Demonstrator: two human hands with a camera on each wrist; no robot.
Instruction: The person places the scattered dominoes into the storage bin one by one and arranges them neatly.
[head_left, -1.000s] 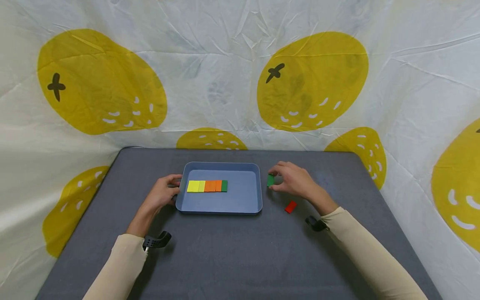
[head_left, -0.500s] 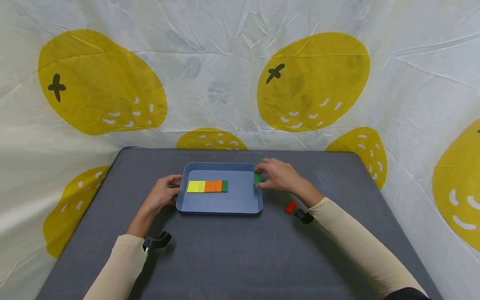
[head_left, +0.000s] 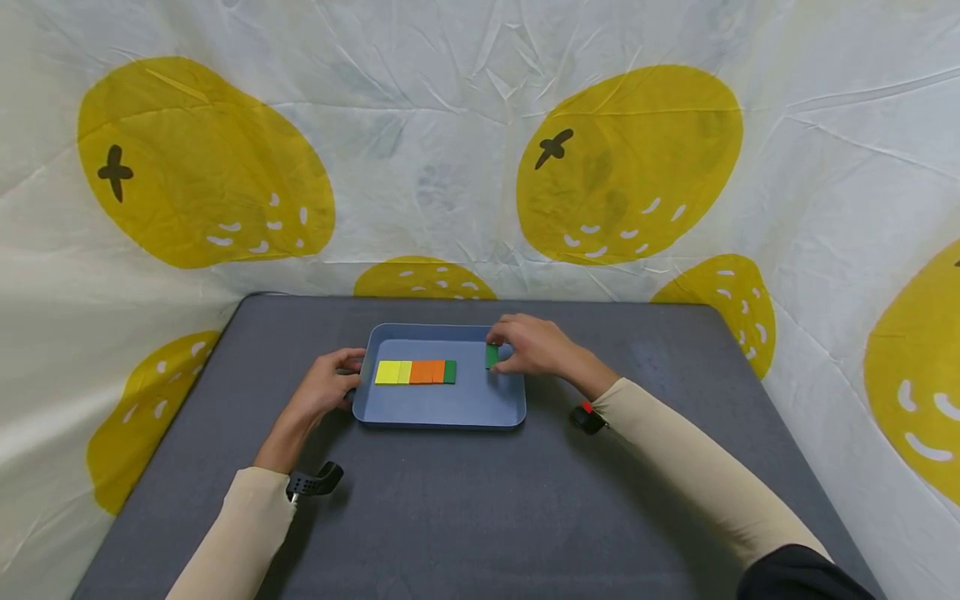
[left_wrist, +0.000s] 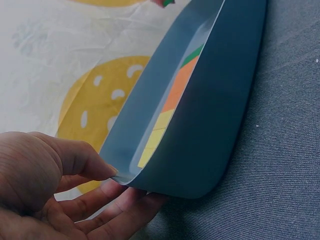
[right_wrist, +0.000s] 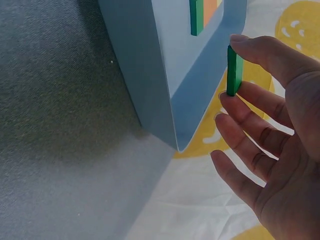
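Note:
A blue rectangular tray stands on the table. In it lies a row of flat tiles: yellow tiles at the left, then orange tiles, then a green tile at the right end. My left hand holds the tray's left end, thumb at the rim and fingers against the outer wall. Above the tray's right part, my right hand pinches a second green tile between thumb and fingers. That tile is apart from the row.
A red tile lies on the dark grey table right of the tray, mostly hidden by the right wrist's black camera. A white cloth with yellow fruit prints hangs behind the table.
My right hand has carried the green tile leftward from beside the tray, past its right rim, to above its inside. The left hand and tray have stayed put. The red tile has become mostly covered.

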